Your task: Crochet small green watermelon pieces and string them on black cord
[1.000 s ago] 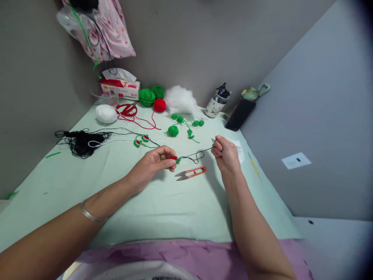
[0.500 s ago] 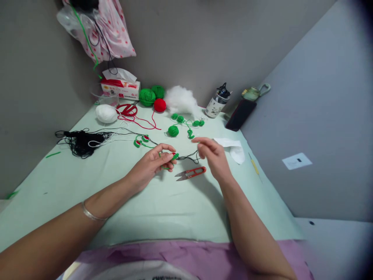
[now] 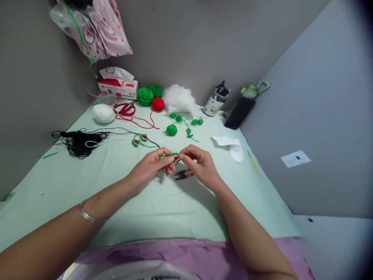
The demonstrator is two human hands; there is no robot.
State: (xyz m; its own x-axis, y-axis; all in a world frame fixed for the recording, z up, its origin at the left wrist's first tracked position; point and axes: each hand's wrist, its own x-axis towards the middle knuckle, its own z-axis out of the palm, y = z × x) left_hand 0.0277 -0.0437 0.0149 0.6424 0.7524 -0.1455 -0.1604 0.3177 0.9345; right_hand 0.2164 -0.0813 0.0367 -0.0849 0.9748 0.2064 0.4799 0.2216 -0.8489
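My left hand [image 3: 153,165] pinches a small green and red crochet piece [image 3: 174,156] above the pale green table cover [image 3: 140,202]. My right hand [image 3: 201,163] has its fingers closed at the right side of the same piece, holding a thin needle [image 3: 184,146] with black thread. The two hands touch at the piece. Orange thread snips [image 3: 184,174] lie on the cover just under my right hand, partly hidden by it.
A tangle of black thread [image 3: 77,142] lies at the left. Green crochet pieces [image 3: 171,129], green and red yarn balls [image 3: 151,97], white stuffing [image 3: 179,99], a tissue box [image 3: 118,86], a bottle [image 3: 215,102], a dark phone [image 3: 238,112] and a white tissue [image 3: 231,146] are behind. Walls close in.
My right hand moved left from a stretched-out thread pull to meet my left hand at the crochet piece. It now covers part of the snips. The left hand stayed put.
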